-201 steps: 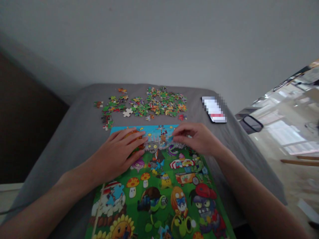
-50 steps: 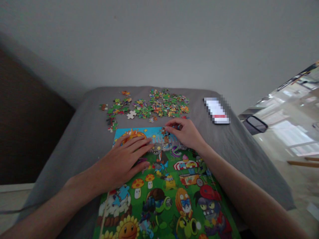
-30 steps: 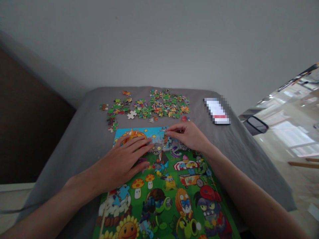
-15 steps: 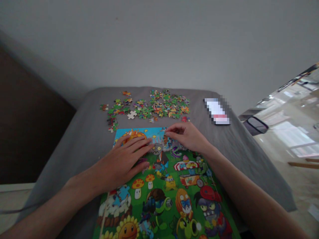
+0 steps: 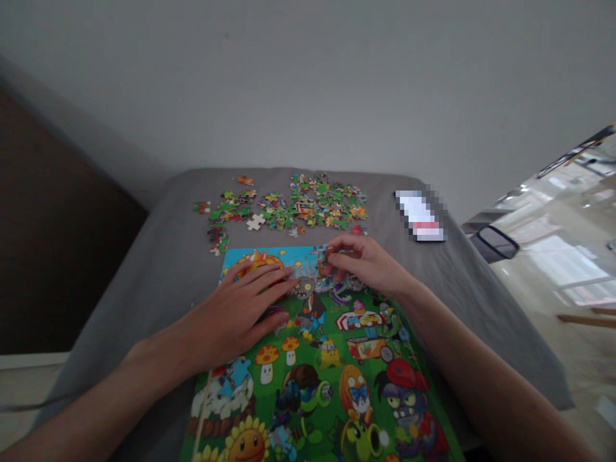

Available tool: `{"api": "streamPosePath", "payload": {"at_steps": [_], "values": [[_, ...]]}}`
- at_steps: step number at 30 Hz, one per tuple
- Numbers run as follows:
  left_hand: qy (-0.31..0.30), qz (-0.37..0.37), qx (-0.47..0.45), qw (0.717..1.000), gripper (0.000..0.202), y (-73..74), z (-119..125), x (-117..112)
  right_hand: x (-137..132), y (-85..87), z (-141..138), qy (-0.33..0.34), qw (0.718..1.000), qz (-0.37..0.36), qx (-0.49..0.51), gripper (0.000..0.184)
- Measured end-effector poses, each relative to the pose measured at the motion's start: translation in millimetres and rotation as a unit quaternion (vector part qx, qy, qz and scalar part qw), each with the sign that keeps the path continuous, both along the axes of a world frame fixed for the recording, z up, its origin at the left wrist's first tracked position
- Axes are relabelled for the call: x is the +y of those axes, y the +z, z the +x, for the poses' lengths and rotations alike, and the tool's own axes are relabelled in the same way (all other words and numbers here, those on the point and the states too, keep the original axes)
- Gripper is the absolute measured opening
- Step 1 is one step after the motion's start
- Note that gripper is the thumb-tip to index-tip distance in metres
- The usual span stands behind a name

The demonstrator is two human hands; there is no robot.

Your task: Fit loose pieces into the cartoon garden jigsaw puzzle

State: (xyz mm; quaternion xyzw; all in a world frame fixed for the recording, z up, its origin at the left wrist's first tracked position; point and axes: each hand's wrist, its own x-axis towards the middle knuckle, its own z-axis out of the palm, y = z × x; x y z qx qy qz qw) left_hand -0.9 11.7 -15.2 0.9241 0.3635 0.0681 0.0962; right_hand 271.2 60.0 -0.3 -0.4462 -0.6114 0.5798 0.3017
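A colourful jigsaw puzzle board (image 5: 332, 353), printed with cartoon zombies, mushrooms and sunflowers, lies in front of me. My left hand (image 5: 245, 298) rests flat on its upper left part, fingers stretched out and covering some of the picture. At the board's upper right edge, my right hand (image 5: 363, 263) has thumb and index finger pinched together. A small puzzle piece (image 5: 328, 254) appears between those fingertips, largely hidden by them. Beyond the board, loose puzzle pieces (image 5: 317, 202) lie spread in a heap, with one pale blank-sided piece (image 5: 255, 222) near its front.
A grey cloth (image 5: 144, 282) covers the table, which meets a plain wall (image 5: 308, 83) at the back. To the right lies a phone (image 5: 419, 217) with its screen lit and blurred out. A dark panel (image 5: 58, 231) stands at the left.
My right hand has shifted slightly right along the top edge of the board, its fingertips still pinched. The left hand stays where it was.
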Motion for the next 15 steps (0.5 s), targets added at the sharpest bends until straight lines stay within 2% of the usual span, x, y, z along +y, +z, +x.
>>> {"api": "streamPosePath", "payload": {"at_steps": [4, 7, 11, 15], "values": [[0.001, -0.002, 0.000, 1.000, 0.051, -0.5, -0.3, -0.5, -0.8, -1.2, -0.4, 0.012, 0.999, 0.030, -0.007, 0.016], [0.002, -0.002, 0.001, 1.000, 0.051, 0.1, -0.2, -0.7, -1.6, -5.3, 0.1, 0.022, 0.994, 0.095, -0.055, 0.033], [0.001, -0.003, 0.007, 1.000, 0.050, 1.9, 0.3, -0.8, -5.7, -8.5, -0.2, 0.043, 0.966, 0.186, -0.174, 0.030], [-0.001, 0.001, 0.011, 1.000, 0.049, 1.6, 0.0, -1.1, -10.4, -3.7, -2.4, 0.049, 0.932, 0.255, -0.254, 0.029]]}}
